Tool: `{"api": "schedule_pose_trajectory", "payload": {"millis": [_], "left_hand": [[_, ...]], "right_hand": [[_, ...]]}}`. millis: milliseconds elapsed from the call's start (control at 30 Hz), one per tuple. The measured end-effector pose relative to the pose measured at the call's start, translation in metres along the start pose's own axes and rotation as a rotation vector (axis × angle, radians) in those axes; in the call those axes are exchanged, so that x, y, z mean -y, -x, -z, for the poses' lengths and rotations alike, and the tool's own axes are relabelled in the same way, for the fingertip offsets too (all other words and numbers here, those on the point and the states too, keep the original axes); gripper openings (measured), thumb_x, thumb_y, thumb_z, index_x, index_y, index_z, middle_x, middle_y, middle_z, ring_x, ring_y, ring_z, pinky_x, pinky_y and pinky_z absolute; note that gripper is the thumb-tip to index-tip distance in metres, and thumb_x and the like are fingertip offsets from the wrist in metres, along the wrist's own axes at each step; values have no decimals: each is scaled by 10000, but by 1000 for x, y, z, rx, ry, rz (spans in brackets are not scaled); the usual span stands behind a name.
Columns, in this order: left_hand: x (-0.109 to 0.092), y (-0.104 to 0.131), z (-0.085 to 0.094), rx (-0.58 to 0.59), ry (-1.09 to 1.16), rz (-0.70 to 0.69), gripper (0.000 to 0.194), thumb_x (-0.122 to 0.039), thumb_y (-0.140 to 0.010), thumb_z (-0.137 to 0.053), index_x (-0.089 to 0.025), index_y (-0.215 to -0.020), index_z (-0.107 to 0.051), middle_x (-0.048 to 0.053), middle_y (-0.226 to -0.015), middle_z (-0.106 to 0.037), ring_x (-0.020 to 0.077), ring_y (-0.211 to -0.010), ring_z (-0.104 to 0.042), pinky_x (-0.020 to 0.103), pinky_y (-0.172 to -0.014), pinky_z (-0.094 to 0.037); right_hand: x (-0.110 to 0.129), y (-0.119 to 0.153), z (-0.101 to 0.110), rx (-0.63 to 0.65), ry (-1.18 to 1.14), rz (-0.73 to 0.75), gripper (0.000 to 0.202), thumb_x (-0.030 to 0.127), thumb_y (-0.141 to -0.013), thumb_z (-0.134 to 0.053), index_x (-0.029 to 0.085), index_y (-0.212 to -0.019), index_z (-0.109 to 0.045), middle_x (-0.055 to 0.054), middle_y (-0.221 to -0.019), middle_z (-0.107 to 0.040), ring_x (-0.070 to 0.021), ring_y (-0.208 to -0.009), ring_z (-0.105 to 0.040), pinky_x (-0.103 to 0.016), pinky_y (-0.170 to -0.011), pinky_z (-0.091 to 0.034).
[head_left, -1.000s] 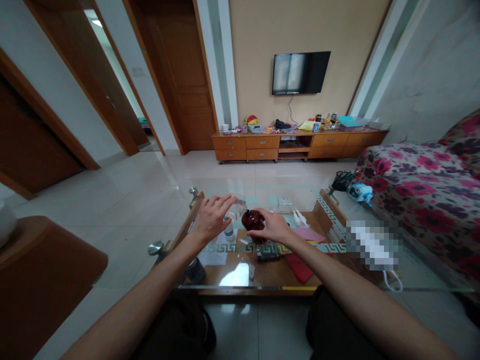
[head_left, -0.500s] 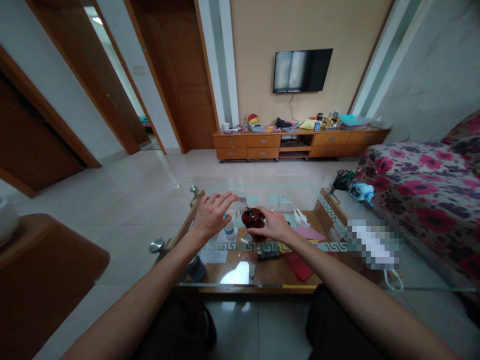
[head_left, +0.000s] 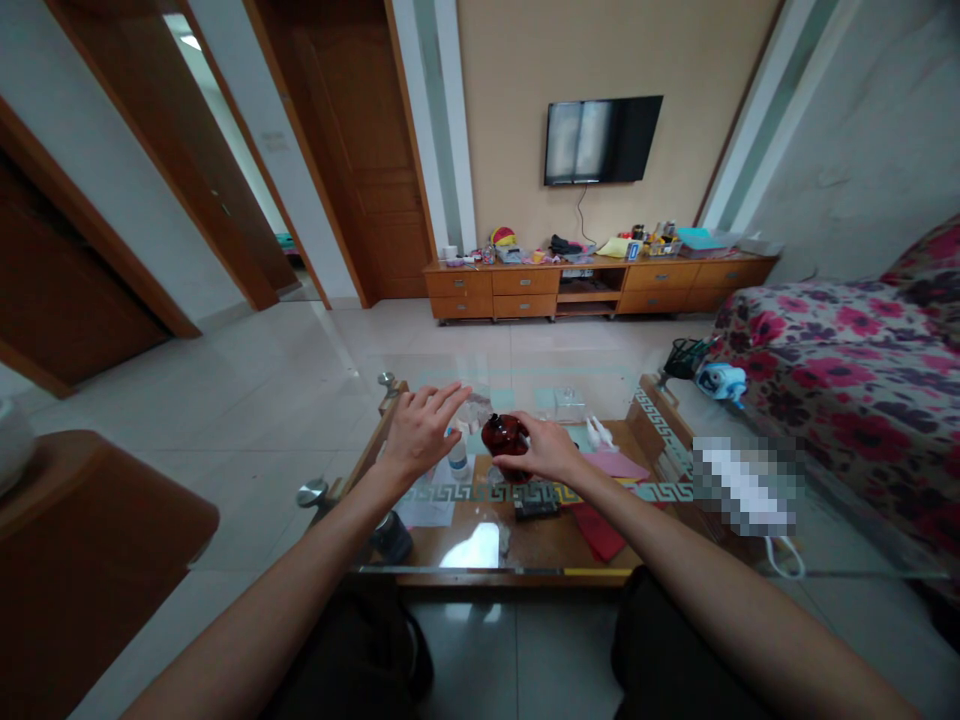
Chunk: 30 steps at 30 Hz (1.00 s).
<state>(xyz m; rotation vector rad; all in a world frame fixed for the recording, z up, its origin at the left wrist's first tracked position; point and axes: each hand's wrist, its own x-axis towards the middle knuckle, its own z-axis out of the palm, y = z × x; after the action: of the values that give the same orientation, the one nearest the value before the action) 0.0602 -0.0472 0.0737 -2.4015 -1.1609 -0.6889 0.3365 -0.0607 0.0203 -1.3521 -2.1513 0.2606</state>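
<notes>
The right hand point(head_left: 546, 450) is gripping a dark red bottle point(head_left: 504, 436) and holding it just above the glass desk point(head_left: 480, 548), near its middle. The left hand point(head_left: 418, 432) is hovering released, fingers spread and empty, just left of the bottle and over a small white bottle point(head_left: 458, 460) standing on the desk. In my judgement the grip is best kept firm around the body, with the dark red bottle held upright and clear of the small items crowding the glass beneath; the free hand is best brought to the top squarely, since the surface below is hard and slick. On the desk a black remote point(head_left: 535, 504), pink paper point(head_left: 616, 466) and a red sheet point(head_left: 600, 535) are lying close by. Beyond, a low wooden cabinet point(head_left: 592, 287) is carrying clutter under a wall television point(head_left: 602, 140); a floral sofa point(head_left: 847, 370) is standing to the right, and the floor point(head_left: 247, 400) is pale glossy tile.
</notes>
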Motion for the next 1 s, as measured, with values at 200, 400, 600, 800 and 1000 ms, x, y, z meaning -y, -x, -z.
{"api": "schedule_pose_trajectory", "payload": {"millis": [200, 400, 600, 800, 1000], "left_hand": [[0, 0, 1, 2, -4, -8, 785, -198, -875, -721, -327, -1597, -443, 51, -1563, -579, 355, -1220, -587, 538, -1004, -420], [-1, 1, 2, 7, -6, 2, 751, -174, -881, -700, -316, -1580, -465, 45, -1566, -577, 351, -1216, -585, 538, -1001, -423], [-1, 1, 2, -2, -6, -7, 799, -156, -859, -710, -333, -1593, -448, 41, -1569, -575, 358, -1227, -581, 542, -993, -428], [-1, 1, 1, 4, -12, -3, 785, -156, -872, -698, -332, -1594, -445, 30, -1583, -560, 357, -1231, -575, 548, -1000, -426], [-1, 0, 2, 11, -17, -3, 772, -151, -879, -684, -330, -1592, -447, 26, -1591, -551, 354, -1236, -574, 542, -1006, -418]], "right_hand": [[1, 0, 0, 9, -2, -5, 842, 749, -767, -791, 286, -1439, -583, -95, -1165, -793, -354, -1058, -752, -443, -898, -559], [-1, 0, -2, 2, -8, 7, 836, 750, -767, -791, 283, -1430, -590, -97, -1172, -789, -350, -1063, -751, -440, -898, -560], [-1, 0, -3, 2, -2, -4, 840, 745, -752, -804, 286, -1423, -593, -95, -1165, -790, -349, -1036, -755, -444, -882, -565], [-1, 0, -4, -2, 3, 8, 835, 739, -762, -795, 285, -1433, -593, -101, -1172, -788, -356, -1051, -751, -452, -887, -569], [0, 0, -2, 10, 7, 0, 812, 696, -771, -810, 290, -1441, -594, -95, -1169, -790, -350, -1055, -748, -457, -894, -568]]}}
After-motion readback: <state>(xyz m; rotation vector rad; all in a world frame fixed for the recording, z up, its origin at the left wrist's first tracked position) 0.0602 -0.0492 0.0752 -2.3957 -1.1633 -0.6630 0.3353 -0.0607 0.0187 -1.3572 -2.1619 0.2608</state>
